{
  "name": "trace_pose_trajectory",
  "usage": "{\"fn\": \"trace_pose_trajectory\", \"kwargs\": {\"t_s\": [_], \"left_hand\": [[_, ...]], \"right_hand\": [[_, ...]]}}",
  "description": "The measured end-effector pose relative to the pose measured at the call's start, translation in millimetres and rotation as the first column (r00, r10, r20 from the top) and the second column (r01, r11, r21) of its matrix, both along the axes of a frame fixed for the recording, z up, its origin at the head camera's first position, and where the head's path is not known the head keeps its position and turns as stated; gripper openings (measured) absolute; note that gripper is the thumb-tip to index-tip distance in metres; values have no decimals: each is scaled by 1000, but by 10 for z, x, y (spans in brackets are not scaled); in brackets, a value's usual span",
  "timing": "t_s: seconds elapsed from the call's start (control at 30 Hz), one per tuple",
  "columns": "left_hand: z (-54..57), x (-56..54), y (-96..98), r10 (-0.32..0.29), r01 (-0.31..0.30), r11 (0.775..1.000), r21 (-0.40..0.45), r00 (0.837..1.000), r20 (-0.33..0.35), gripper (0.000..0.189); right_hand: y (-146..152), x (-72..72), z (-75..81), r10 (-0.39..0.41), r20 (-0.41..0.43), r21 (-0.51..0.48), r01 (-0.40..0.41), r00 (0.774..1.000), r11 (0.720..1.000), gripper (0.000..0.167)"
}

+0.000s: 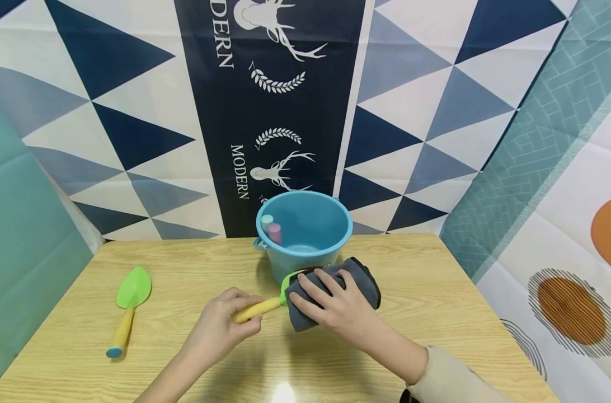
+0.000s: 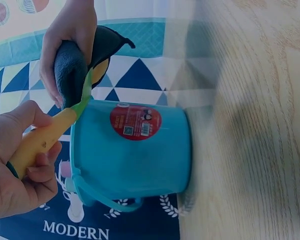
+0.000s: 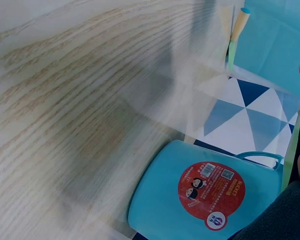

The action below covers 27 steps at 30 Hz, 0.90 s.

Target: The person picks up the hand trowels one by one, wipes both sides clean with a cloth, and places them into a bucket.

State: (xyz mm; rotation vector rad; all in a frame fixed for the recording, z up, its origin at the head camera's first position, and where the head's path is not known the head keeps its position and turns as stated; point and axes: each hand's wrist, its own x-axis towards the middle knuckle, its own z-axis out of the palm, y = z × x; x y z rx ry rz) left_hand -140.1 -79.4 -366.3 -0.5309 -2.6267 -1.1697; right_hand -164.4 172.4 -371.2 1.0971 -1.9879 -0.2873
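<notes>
My left hand (image 1: 225, 322) grips the yellow handle (image 1: 257, 309) of a toy sand tool with a green head (image 1: 285, 285). A dark grey cloth (image 1: 363, 280) with black edging is wrapped over that head and hides most of it, so its exact kind cannot be told. My right hand (image 1: 333, 305) holds the cloth, its fingers bent over the top. Both hands are above the table, in front of a blue bucket (image 1: 310, 224). In the left wrist view the cloth (image 2: 70, 75) hangs beside the rim of the bucket (image 2: 135, 170).
A toy trowel (image 1: 134, 288) with a green blade and yellow handle lies on the wooden table (image 1: 184, 268) at the left. Two rods, one pale green (image 1: 267, 222) and one pink (image 1: 275, 232), stand inside the bucket. A patterned curtain (image 1: 149, 112) hangs behind.
</notes>
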Motion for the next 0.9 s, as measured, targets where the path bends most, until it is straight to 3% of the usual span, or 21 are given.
{"fn": "trace_pose_trajectory", "kwargs": {"t_s": [0.27, 0.37, 0.53, 0.63, 0.77, 0.9], "left_hand": [[-7, 5, -35, 15, -14, 1000, 14, 999, -36, 25], [-10, 9, -51, 14, -12, 1000, 20, 998, -56, 25], [4, 18, -77, 20, -18, 999, 29, 998, -58, 26], [14, 14, -88, 28, -27, 999, 27, 999, -29, 25], [14, -4, -90, 41, -41, 999, 18, 999, 3, 25], [0, -18, -79, 48, -49, 999, 12, 999, 17, 25]], "right_hand": [[91, 4, 19, -22, 55, 7, 22, 998, 1000, 28], [132, -10, 25, -44, 62, 1, 44, 997, 999, 38], [171, -20, 53, -64, 105, -26, 67, 992, 997, 38], [144, -20, 55, -39, 80, -54, 44, 996, 998, 35], [59, 2, 57, 17, 30, -87, -14, 999, 996, 45], [-33, 24, 63, 66, -19, -90, -68, 998, 994, 40]]}}
